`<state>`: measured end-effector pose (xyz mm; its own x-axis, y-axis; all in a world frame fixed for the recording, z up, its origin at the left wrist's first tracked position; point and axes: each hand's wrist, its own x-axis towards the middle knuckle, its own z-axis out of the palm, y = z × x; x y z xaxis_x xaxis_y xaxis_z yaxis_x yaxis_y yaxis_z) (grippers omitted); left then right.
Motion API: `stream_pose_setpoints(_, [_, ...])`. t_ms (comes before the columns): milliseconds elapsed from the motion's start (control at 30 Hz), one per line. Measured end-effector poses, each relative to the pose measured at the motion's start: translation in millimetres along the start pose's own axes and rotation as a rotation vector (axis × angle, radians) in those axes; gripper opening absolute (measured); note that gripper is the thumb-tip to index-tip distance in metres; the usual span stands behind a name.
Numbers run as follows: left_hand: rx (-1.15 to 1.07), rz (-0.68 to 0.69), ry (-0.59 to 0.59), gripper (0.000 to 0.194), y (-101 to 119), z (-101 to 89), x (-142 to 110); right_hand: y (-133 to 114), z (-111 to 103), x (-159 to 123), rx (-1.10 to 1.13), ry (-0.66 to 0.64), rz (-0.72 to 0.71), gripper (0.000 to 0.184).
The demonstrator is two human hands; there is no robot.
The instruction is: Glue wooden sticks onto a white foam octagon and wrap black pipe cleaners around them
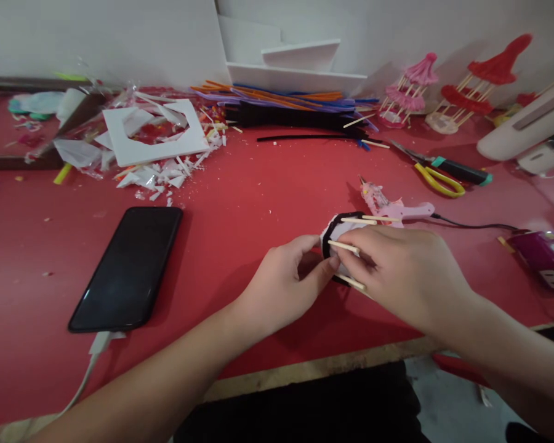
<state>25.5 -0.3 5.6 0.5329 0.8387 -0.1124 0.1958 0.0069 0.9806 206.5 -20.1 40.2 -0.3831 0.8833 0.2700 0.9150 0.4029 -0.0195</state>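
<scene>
Between my hands is a small white foam disc (333, 232) edged with a black fuzzy strip, tilted up off the table. Several short wooden sticks (357, 284) stand out from it toward the right. My left hand (289, 280) grips the disc's left edge between thumb and fingers. With fingers pinched together, my right hand (399, 267) is on a middle wooden stick (342, 246) at the disc's face; its fingertips are partly hidden. Just behind lies a pink hot glue gun (410, 212), its nozzle pointing to the back left.
A black phone (127, 271) on a charging cable lies at left. Foam scraps surround a cut white board (154, 154). Pipe cleaners (295, 107) are piled at the back. Yellow-handled scissors (443, 184), pink and red tiered models (482, 86) and a purple power socket (547, 258) occupy the right.
</scene>
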Motion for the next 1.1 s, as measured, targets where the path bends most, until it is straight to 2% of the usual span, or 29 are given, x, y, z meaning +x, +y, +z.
stream_pose_setpoints(267, [0.049, -0.016, 0.038, 0.021, -1.0, -3.6, 2.0, -5.5, 1.4, 9.4, 0.072, -0.040, 0.042, 0.025])
stream_pose_setpoints(467, [0.090, -0.012, 0.130, 0.017, -0.3, -6.0, 3.1, -7.0, 5.7, 14.4, 0.128, 0.081, 0.002, 0.018])
stream_pose_setpoints(700, [0.261, 0.054, 0.217, 0.015, 3.0, -6.1, 3.6, -6.7, 10.3, 13.5, 0.090, 0.129, -0.068, 0.020])
stream_pose_setpoints(833, [0.238, 0.033, 0.230, 0.016, 2.7, -5.2, 4.8, -7.0, 12.6, 10.9, 0.122, 0.177, -0.052, 0.015])
stream_pose_setpoints(1100, [0.136, 0.009, 0.209, 0.018, -5.2, -1.8, 10.1, 0.2, 17.0, 8.2, 0.172, 0.136, -0.059, 0.019])
